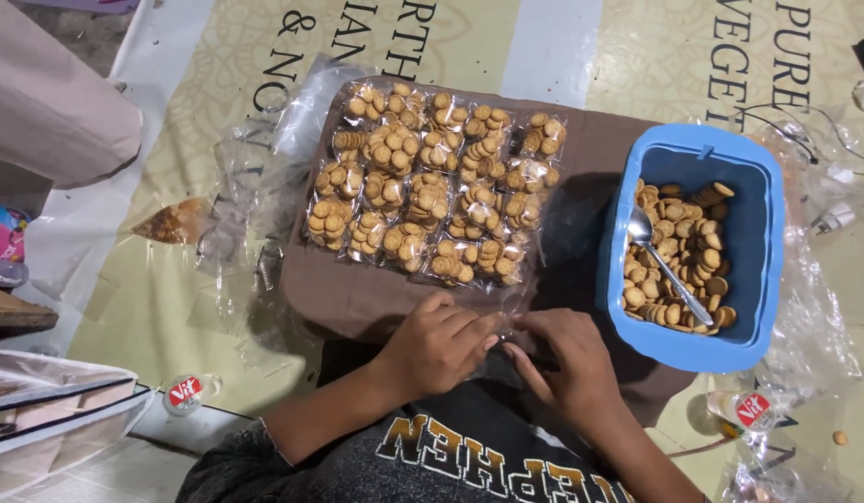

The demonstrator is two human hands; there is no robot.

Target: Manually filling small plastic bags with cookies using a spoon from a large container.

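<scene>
My left hand [438, 346] and my right hand [567, 359] meet at the near edge of a brown board [348, 293], fingertips pinching a thin clear plastic bag [508, 324] between them. Whether the bag holds anything is hidden by the fingers. Just beyond the hands lie several small clear packets of round golden biscuits [432, 186], laid in rows on the board. To the right stands a blue plastic tub [758, 233] holding loose biscuits [683, 256] and a metal spoon [669, 270].
A pile of empty clear bags [250, 186] lies left of the board. A printed banner [171, 307] covers the floor. Another person's leg [50, 102] is at top left, and a clear container [50, 410] sits at lower left. Crumpled plastic [814, 326] lies right of the tub.
</scene>
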